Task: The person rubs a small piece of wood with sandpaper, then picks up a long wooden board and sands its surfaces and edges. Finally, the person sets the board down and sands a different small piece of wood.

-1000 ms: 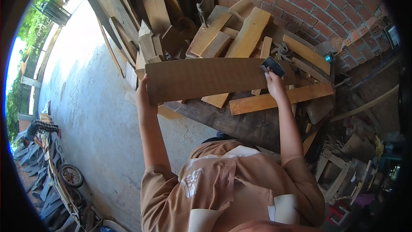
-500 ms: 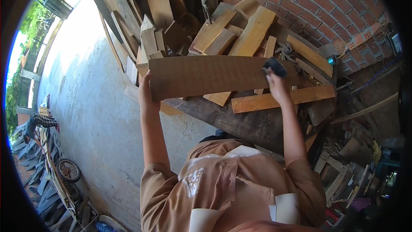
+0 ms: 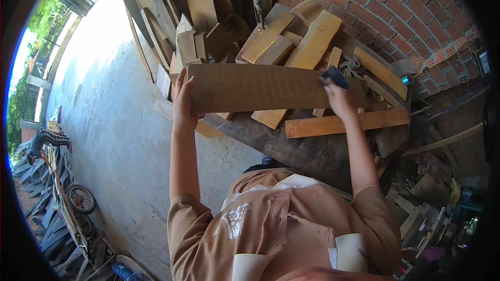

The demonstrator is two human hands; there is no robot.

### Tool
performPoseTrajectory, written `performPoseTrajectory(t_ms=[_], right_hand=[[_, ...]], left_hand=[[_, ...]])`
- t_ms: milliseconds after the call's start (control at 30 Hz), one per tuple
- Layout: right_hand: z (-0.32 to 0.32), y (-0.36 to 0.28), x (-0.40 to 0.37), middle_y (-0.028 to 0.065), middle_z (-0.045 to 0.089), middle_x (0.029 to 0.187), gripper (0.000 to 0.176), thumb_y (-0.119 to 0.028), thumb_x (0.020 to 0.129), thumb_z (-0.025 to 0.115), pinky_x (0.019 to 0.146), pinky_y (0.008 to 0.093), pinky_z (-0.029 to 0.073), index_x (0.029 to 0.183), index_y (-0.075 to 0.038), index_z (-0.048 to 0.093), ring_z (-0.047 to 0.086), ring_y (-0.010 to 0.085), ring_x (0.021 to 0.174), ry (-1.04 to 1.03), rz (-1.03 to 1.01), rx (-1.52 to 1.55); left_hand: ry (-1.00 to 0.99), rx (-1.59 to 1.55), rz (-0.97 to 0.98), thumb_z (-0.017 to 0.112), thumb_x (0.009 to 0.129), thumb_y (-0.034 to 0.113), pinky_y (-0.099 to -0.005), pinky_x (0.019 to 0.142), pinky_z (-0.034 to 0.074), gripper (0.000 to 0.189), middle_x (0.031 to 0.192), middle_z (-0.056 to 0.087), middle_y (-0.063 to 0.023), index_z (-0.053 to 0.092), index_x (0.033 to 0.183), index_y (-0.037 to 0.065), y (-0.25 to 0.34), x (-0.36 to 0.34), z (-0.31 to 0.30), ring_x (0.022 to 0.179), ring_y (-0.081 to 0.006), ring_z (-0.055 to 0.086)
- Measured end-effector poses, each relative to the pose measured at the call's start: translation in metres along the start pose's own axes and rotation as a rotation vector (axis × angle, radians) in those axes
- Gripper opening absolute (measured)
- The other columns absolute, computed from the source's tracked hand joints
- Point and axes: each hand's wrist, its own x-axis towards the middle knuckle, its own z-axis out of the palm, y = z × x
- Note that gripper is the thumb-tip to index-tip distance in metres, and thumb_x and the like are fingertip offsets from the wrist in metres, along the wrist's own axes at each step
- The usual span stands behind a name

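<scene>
A long brown wooden board (image 3: 255, 88) is held up on its long edge above the bench, its broad face towards me. At its left end my left hand (image 3: 184, 99) is closed around the edge, the fingertips showing near the upper corner. My right hand (image 3: 339, 100) grips a dark piece of what looks like sandpaper (image 3: 336, 78), which lies against the board's face near the right end. The sandpaper is slightly blurred. Just below the board, a narrow orange-brown plank (image 3: 346, 124) lies on the dark workbench (image 3: 291, 145).
Cut boards (image 3: 315, 39) and a metal clamp (image 3: 259, 13) crowd the bench before a brick wall (image 3: 375, 0). Tall planks (image 3: 200, 8) lean at the back left. Scrap wood lies at the right. A person (image 3: 49, 140) bends over a pile of dark pieces at far left, near a wheel (image 3: 81, 199).
The view has shifted slightly. My left hand's fingers have moved higher on the board's left end. My right hand stays near the right end with the sandpaper, its wrist a little more turned.
</scene>
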Motion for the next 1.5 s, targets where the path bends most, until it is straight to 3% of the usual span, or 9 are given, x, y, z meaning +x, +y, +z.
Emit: performPoseTrajectory(t_ms=[167, 433, 500, 700, 900, 967, 1167, 1433, 1500], right_hand=[[0.025, -0.162, -0.022, 0.007, 0.05, 0.119, 0.032, -0.012, 0.079, 0.055, 0.091, 0.0347, 0.04, 0.112, -0.01, 0.055, 0.049, 0.0187, 0.109, -0.217, -0.731, 0.213], [0.014, 0.084, 0.016, 0.0175, 0.06, 0.09, 0.023, -0.022, 0.087, 0.045, 0.079, 0.0439, 0.041, 0.098, -0.008, 0.059, 0.058, 0.0328, 0.084, 0.128, 0.186, 0.029], [-0.002, 0.042, 0.02, 0.0179, 0.061, 0.086, 0.025, -0.024, 0.087, 0.042, 0.08, 0.0462, 0.039, 0.097, -0.008, 0.059, 0.058, 0.0344, 0.081, -0.025, 0.297, -0.228], [0.04, -0.126, -0.001, 0.0058, 0.059, 0.103, 0.026, -0.029, 0.083, 0.052, 0.097, 0.0508, 0.025, 0.104, -0.014, 0.058, 0.055, 0.0281, 0.096, 0.007, -0.49, 0.137], [0.016, 0.016, 0.03, 0.0194, 0.058, 0.07, 0.028, -0.027, 0.086, 0.047, 0.062, 0.0387, 0.045, 0.086, -0.002, 0.059, 0.058, 0.029, 0.064, 0.07, 0.212, 0.177], [0.02, 0.066, 0.047, 0.0191, 0.059, 0.074, 0.029, -0.026, 0.087, 0.045, 0.064, 0.0394, 0.045, 0.089, -0.001, 0.059, 0.059, 0.0338, 0.069, 0.083, 0.166, 0.05], [0.047, -0.16, 0.018, 0.0037, 0.06, 0.102, 0.023, -0.025, 0.082, 0.055, 0.085, 0.0379, 0.041, 0.102, -0.015, 0.06, 0.054, 0.0293, 0.097, -0.089, -0.543, 0.282], [0.031, -0.083, 0.06, 0.0173, 0.056, 0.107, 0.031, -0.021, 0.085, 0.05, 0.09, 0.0349, 0.036, 0.109, -0.001, 0.054, 0.054, 0.0251, 0.102, -0.173, -0.01, 0.13], [0.053, -0.122, 0.057, 0.0133, 0.054, 0.112, 0.029, -0.023, 0.087, 0.047, 0.097, 0.0367, 0.025, 0.106, -0.004, 0.057, 0.05, 0.0195, 0.108, -0.144, -0.306, 0.124]], left_hand=[[-0.134, 0.068, 0.041, 0.042, 0.084, 0.019, -0.034, 0.093, 0.036, 0.05, 0.125, 0.04, -0.0143, 0.029, 0.131, 0.005, 0.002, 0.007, -0.004, 0.114, -0.0264, 0.041], [-0.054, 0.033, 0.034, 0.048, 0.082, 0.019, -0.0333, 0.086, 0.041, 0.046, 0.122, 0.042, -0.0118, 0.039, 0.127, 0.013, -0.003, 0.005, -0.005, 0.108, -0.0231, 0.045], [-0.089, -0.029, 0.062, 0.048, 0.083, 0.019, -0.0332, 0.085, 0.042, 0.046, 0.12, 0.044, -0.012, 0.038, 0.127, 0.011, -0.001, 0.004, -0.001, 0.106, -0.0227, 0.047], [-0.096, -0.002, 0.027, 0.048, 0.082, 0.021, -0.0324, 0.087, 0.04, 0.048, 0.12, 0.044, -0.0125, 0.036, 0.128, 0.009, 0.004, 0.0, 0.003, 0.108, -0.0222, 0.045], [-0.045, 0.065, 0.038, 0.05, 0.082, 0.023, -0.0319, 0.094, 0.033, 0.051, 0.13, 0.036, -0.0121, 0.037, 0.128, 0.008, -0.014, 0.013, -0.014, 0.118, -0.0236, 0.036], [-0.019, 0.075, 0.014, 0.05, 0.082, 0.023, -0.0309, 0.094, 0.033, 0.051, 0.13, 0.036, -0.0113, 0.037, 0.128, 0.006, -0.01, 0.007, -0.008, 0.118, -0.023, 0.036], [-0.014, -0.023, 0.011, 0.045, 0.086, 0.027, -0.0304, 0.092, 0.036, 0.049, 0.127, 0.04, -0.0106, 0.035, 0.128, 0.003, -0.002, 0.003, 0.002, 0.114, -0.0201, 0.041], [-0.041, -0.05, -0.069, 0.033, 0.09, 0.044, -0.0298, 0.093, 0.034, 0.055, 0.127, 0.04, -0.0107, 0.032, 0.13, 0.007, -0.031, 0.006, -0.019, 0.112, -0.02, 0.043], [-0.026, -0.054, -0.033, 0.033, 0.089, 0.046, -0.0291, 0.094, 0.033, 0.056, 0.127, 0.04, -0.011, 0.032, 0.13, 0.008, -0.037, 0.004, -0.017, 0.111, -0.02, 0.044]])
